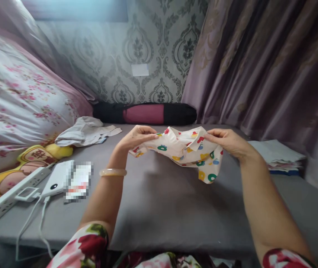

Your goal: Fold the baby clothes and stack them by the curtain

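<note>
A small white collared shirt [175, 149] with a red, yellow, green and blue print hangs in the air over the grey-covered surface [159, 208]. My left hand [140, 137] pinches it near the left shoulder, thumb and fingers closed on the cloth. At the other shoulder, my right hand [222, 140] grips it the same way. The collar faces up and a short sleeve droops below each hand. The lower part of the shirt sags and folds back, so its hem is mostly hidden. A pale bangle circles my left wrist.
Crumpled light-grey clothing [84, 132] lies at the left back, and a folded stack [278, 156] sits at the right. A power strip [13, 197], a white device [58, 178] with cables, and a yellow plush [25, 163] are at left. A black-and-pink roll [143, 113] lies along the wall.
</note>
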Motion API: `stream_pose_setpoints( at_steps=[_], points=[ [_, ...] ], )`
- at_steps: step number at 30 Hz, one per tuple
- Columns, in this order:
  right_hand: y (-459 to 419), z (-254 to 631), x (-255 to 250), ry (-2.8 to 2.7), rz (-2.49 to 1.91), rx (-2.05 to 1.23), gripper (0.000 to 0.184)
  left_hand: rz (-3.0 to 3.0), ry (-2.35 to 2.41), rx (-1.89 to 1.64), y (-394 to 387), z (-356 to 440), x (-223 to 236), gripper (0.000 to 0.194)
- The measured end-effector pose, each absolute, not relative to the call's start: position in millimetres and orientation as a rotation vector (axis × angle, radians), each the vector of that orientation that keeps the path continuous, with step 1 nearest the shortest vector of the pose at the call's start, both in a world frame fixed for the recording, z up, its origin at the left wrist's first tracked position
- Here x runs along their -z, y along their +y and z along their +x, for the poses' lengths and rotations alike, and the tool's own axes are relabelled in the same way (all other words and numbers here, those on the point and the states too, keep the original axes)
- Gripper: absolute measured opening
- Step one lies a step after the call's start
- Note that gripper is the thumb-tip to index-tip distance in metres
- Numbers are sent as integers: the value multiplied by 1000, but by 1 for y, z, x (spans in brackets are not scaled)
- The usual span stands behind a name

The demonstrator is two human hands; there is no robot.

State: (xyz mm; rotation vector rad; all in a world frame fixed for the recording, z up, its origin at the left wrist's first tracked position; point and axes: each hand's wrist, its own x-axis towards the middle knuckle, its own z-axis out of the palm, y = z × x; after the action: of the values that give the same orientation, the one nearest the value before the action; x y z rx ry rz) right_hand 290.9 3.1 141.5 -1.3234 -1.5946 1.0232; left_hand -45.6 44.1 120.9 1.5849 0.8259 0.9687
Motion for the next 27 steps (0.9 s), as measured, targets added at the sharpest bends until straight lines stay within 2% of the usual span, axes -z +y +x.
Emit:
stream_pose_setpoints(
  at_steps=[4, 9, 13, 15, 20, 24, 27],
  points=[
    [1, 287, -185, -1631, -1425, -842, 38, 1779, 870, -950, 43, -61, -163, 27],
    [9, 284, -236, -1746, -1400, -758, 28, 2040, 1065, -1300, 49, -69, -212, 25],
    [22, 276, -263, -1758, -1428, -486, 26, 2320, 1271, -1464, 59, -69, -243, 19],
    [30, 270, -270, -1750, -1466, -388, 21, 2424, 1373, -1444, 66, -69, -253, 18],
    [53, 267, -277, -1852, -1639, -324, 12, 2588, 1460, -1118, 85, -71, -266, 16],
    [66, 276, -279, -1789, -1530, 82, 20, 2610, 1536, -1400, 94, -65, -269, 25],
    [71, 279, -276, -1839, -1367, 378, 18, 2657, 1611, -1561, 96, -55, -270, 26]
  ],
)
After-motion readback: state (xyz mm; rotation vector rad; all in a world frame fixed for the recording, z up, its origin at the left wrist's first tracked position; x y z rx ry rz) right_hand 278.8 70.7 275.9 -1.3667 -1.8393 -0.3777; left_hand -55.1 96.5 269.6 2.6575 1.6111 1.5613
